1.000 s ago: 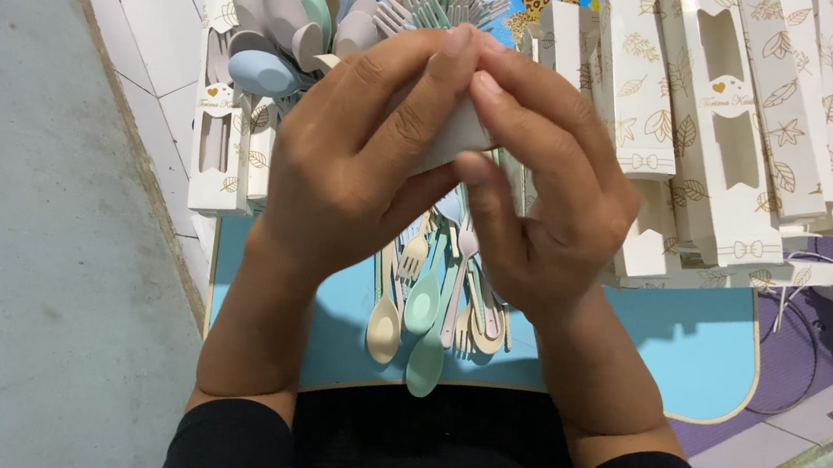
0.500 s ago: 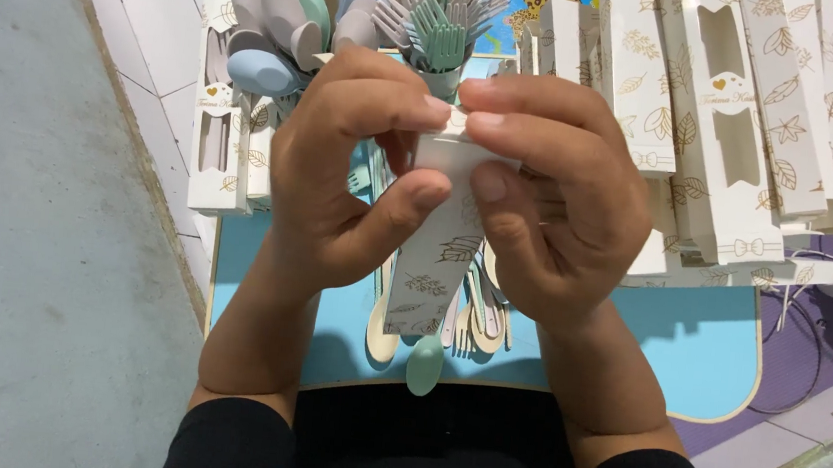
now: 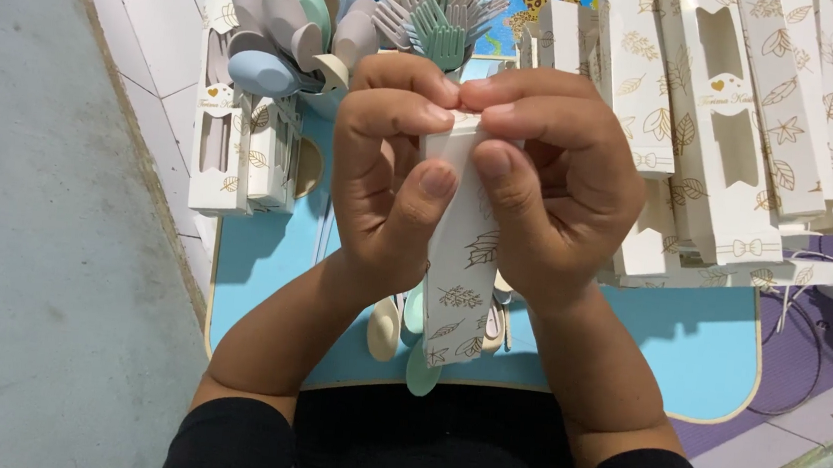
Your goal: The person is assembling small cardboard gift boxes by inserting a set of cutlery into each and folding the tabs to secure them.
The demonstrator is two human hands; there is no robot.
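Both my hands hold one narrow white cardboard box (image 3: 462,268) with gold leaf prints, upright above a small blue table (image 3: 698,349). My left hand (image 3: 386,176) pinches its top end from the left, thumb pressed on its face. My right hand (image 3: 557,181) pinches the same end from the right. Below the box, pastel spoons and forks (image 3: 408,329) lie on the table, partly hidden by my hands.
A cup of pastel spoons (image 3: 285,17) and forks (image 3: 436,15) stands at the back. Stacks of the same white boxes lie at the right (image 3: 748,122) and stand at the left (image 3: 233,148). Grey floor (image 3: 42,262) runs along the left, a cable (image 3: 809,339) on the right.
My hands have turned the box from flat between my palms to upright and lifted slightly. Fingers of both hands now close on its top end.
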